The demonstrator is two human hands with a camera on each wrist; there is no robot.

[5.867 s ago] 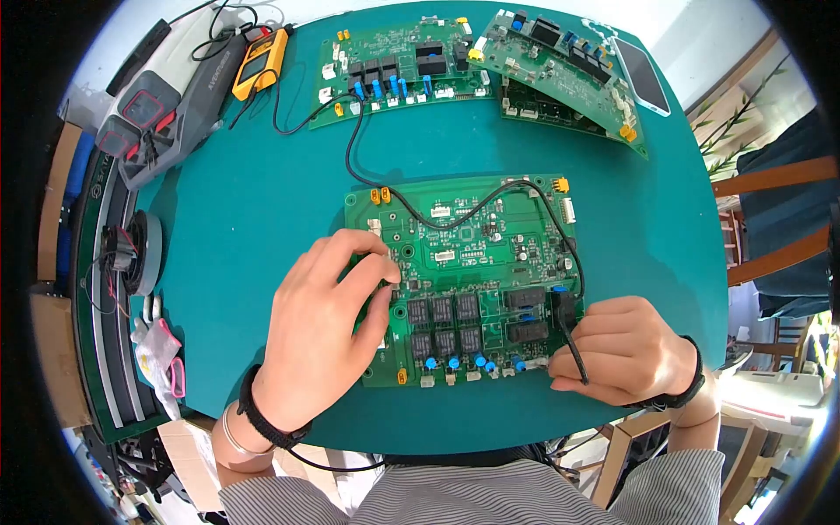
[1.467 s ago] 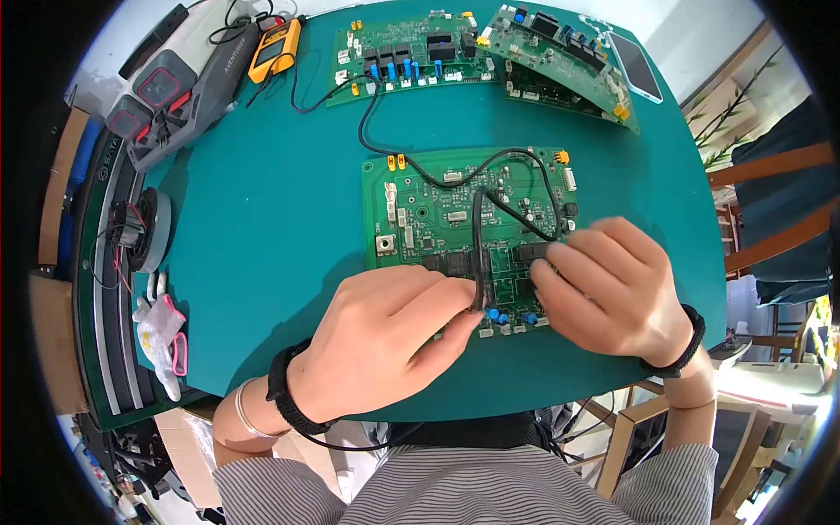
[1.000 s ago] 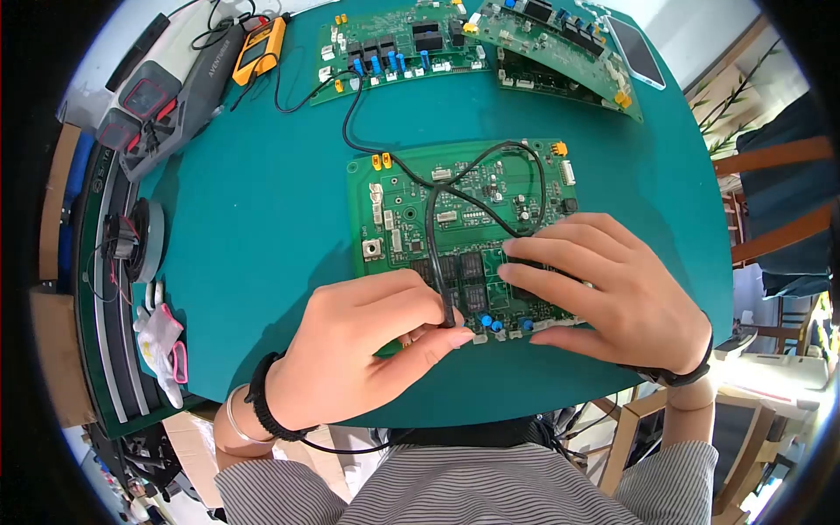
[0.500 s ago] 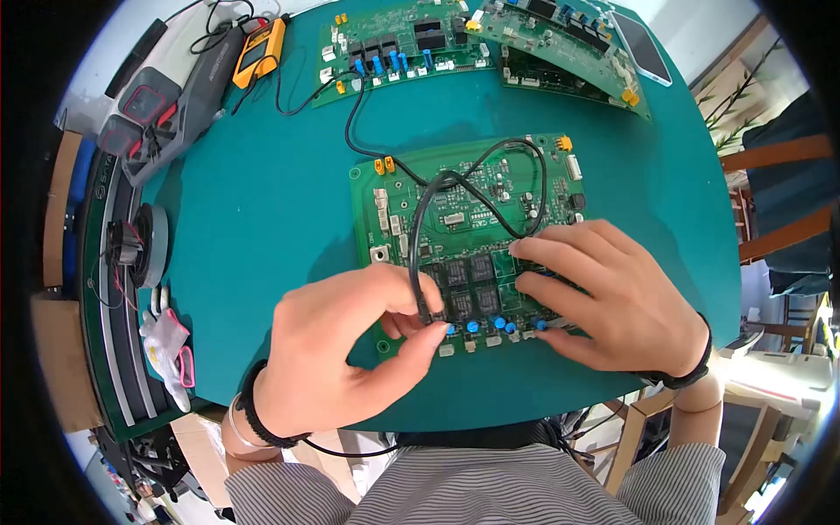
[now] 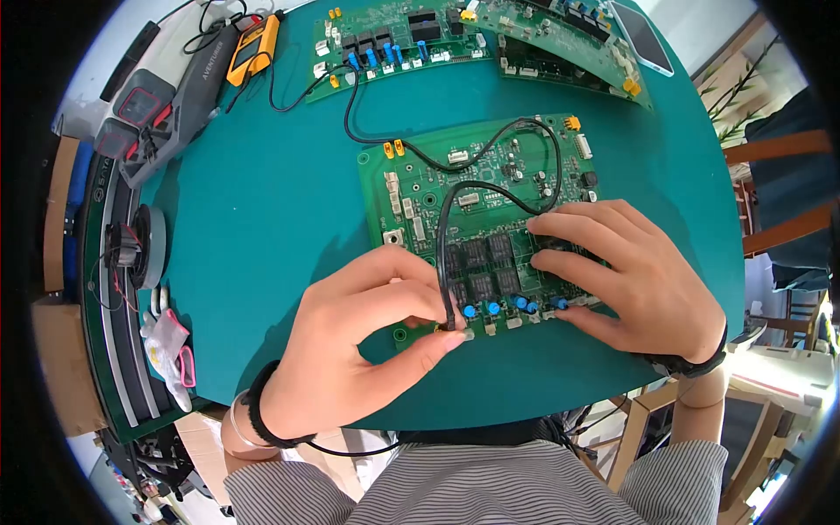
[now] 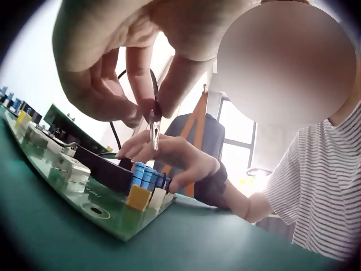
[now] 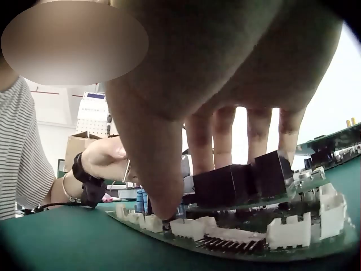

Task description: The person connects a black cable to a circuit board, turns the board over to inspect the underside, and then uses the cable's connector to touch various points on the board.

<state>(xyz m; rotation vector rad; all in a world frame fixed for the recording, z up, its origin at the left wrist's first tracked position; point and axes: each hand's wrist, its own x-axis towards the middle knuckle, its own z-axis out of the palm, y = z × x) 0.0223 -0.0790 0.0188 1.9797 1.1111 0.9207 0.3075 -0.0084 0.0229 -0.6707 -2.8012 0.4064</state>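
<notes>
Between its thumb and fingers, the left hand (image 5: 359, 337) pinches the end of a black cable (image 5: 441, 236) at the front-left part of the green circuit board (image 5: 376, 188). From those fingertips a metal clip (image 6: 154, 134) points down in the left wrist view, near blue components (image 6: 144, 176) and a yellow connector (image 6: 139, 197); whether it touches the board is unclear. The right hand (image 5: 626, 280) lies over the board's right side with fingers spread. Its thumb is by the front-edge connectors, and its fingers reach the black blocks (image 7: 217, 189) in the right wrist view.
Another circuit board (image 5: 385, 66) lies at the back, and stacked boards (image 5: 569, 52) are at the back right beside a phone (image 5: 640, 37). A yellow meter (image 5: 254, 51) stands back left. A glove (image 5: 166, 346) and a wire spool (image 5: 150, 245) are along the left side.
Earlier the right hand held the cable's end at the board's front right; now the left hand pinches it at the front left. The right fingers have spread over the board.
</notes>
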